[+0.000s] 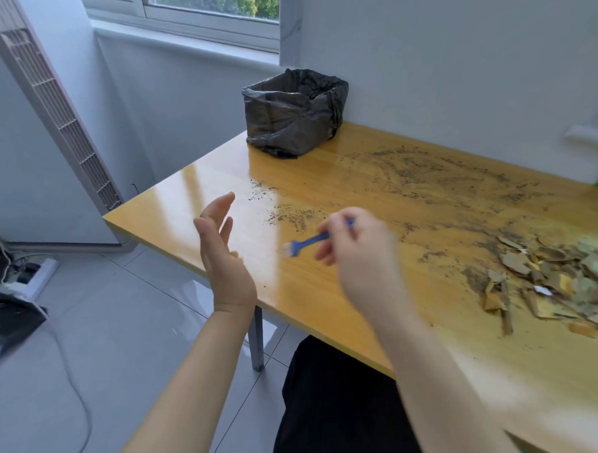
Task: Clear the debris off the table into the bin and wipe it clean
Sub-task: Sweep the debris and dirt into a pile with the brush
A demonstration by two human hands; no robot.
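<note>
Nothing here can be read: no text, label, brand, number or sign. The scraps (550, 284) at the right of the counter (220, 181) are blurred. Some have green and yellow patches, but no print can be made out on them. The black-bagged bin (292, 113) at the far end and the blue brush (308, 241) show only plain surfaces.

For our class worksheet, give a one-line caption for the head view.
Right hand holds a small blue brush over a dirt-strewn table, left hand open, lined bin at the far corner.
</note>
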